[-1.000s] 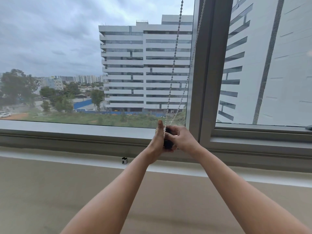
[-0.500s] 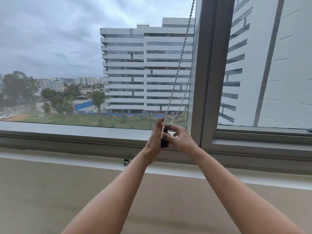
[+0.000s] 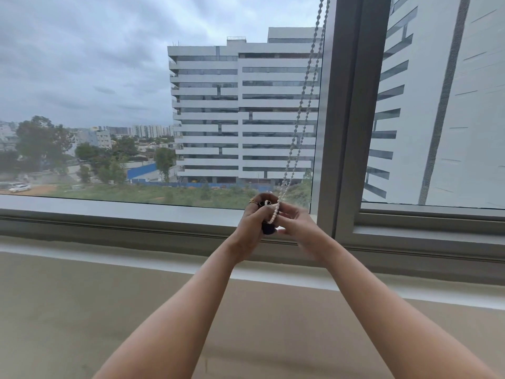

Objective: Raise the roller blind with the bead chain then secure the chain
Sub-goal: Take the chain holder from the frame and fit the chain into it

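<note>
The white bead chain [image 3: 300,110] hangs as two strands from the top right and slants down to my hands in front of the lower window frame. Its bottom loop lies over the fingers of my right hand [image 3: 297,227], which pinches it. My left hand [image 3: 252,225], with a ring on one finger, is closed around a small black chain holder [image 3: 267,228] that sits between both hands, touching the loop. The roller blind itself is out of view above; the glass is uncovered.
A grey vertical window post [image 3: 347,119] stands just right of the chain. The grey bottom frame [image 3: 109,222] and a pale ledge [image 3: 82,296] run below my hands. Buildings, trees and cloudy sky show through the glass.
My hands stayed together at the chain's lower end. The loop now lies over my right fingers, and the black holder shows lower between the hands. The view shifted slightly.
</note>
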The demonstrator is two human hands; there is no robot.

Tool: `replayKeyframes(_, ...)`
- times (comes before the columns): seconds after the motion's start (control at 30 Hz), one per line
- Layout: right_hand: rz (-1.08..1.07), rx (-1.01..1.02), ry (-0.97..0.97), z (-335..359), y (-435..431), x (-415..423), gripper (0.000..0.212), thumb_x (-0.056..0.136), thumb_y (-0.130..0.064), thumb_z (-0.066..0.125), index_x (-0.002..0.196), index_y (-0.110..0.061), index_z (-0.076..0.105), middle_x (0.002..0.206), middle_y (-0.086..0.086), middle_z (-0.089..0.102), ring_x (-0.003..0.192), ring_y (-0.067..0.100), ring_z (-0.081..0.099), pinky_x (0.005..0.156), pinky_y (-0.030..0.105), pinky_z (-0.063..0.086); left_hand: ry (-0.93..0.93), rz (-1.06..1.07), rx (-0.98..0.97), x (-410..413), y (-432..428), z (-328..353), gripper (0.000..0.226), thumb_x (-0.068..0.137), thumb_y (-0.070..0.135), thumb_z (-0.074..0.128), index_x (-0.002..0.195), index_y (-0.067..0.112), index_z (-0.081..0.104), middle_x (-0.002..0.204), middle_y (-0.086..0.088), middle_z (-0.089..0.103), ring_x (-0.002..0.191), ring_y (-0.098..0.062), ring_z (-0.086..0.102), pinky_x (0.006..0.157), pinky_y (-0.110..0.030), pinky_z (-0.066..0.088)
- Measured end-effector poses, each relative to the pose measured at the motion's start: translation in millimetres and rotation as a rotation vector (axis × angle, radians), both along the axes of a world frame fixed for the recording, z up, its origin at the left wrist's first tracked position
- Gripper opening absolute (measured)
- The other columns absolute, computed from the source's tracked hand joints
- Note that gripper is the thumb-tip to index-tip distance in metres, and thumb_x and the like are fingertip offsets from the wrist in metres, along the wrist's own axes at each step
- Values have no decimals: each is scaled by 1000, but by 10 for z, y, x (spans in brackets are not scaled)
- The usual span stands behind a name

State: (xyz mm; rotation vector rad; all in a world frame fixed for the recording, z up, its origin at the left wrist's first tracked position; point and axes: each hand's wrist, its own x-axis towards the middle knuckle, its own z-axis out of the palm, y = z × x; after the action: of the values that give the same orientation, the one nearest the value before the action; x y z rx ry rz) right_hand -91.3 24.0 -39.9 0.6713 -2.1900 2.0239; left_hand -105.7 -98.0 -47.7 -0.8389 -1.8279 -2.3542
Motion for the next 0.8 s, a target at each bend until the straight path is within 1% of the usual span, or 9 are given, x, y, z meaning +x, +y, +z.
replayKeyframes(0.07,79,-76,-51,-6,10,-13,23,85,-10,60,102,-25,65,79,-13,69,81,1,62,71,18,46,-11,-11,7,15,-12,25,8,74,17,52,82,18,52,69,-1,54,63,-13,50,57,-26,41)
replayKeyframes(0.13,160,-177,-101,-1,34,-32,20,83,-10,61,96,-23,66,82,-12,69,88,4,60,75,23,45,-20,-23,37,18,-42,51,6,75,16,52,80,14,49,61,6,59,55,-9,51,52,-20,45)
replayKeyframes(0.2,202,-259,-153,-7,71,-62,21,79,-16,61,98,-22,66,94,-10,66,99,7,56,79,29,43,-33,-13,43,4,-91,63,4,82,12,50,80,14,48,60,6,60,53,-9,51,53,-19,45)
replayKeyframes(0.27,171,-282,-196,-33,115,-117,21,83,-20,55,102,-22,66,108,-8,62,107,11,51,82,33,41,-57,15,46,-12,-158,77,14,91,8,44,80,15,46,66,-1,54,52,-9,51,54,-21,44)
replayKeyframes(0.4,45,-213,-246,-125,122,-261,15,89,-19,53,94,-23,67,105,-8,65,99,14,54,76,28,41,-65,41,44,-49,-300,99,14,92,8,42,81,16,44,70,-4,45,53,-10,51,53,-22,45)
replayKeyframes(0.53,-64,73,-233,-251,-98,-428,15,91,-17,54,85,-20,67,92,-4,67,81,11,55,67,24,40,-75,72,40,-71,-426,81,12,91,7,44,83,16,44,71,-4,46,54,-10,50,55,-23,44)
replayKeyframes(0.63,-87,410,-94,-397,-352,-576,15,89,-17,57,95,-12,69,92,4,65,77,8,55,68,22,43,-59,93,48,-80,-517,84,10,85,7,51,84,16,46,69,-3,46,53,-9,51,54,-22,45)
replayKeyframes(0.73,-83,734,83,-540,-644,-722,20,86,-14,57,102,-8,69,104,10,68,95,18,61,87,27,47,-45,129,23,-80,-605,106,14,87,3,49,86,16,46,71,-4,45,54,-8,51,54,-21,45)
replayKeyframes(0.8,-57,881,159,-645,-838,-815,24,86,-10,55,106,-9,67,112,11,66,106,24,59,94,30,46,-43,145,25,-83,-663,117,15,80,7,55,87,16,46,71,-4,45,54,-8,51,53,-21,46)
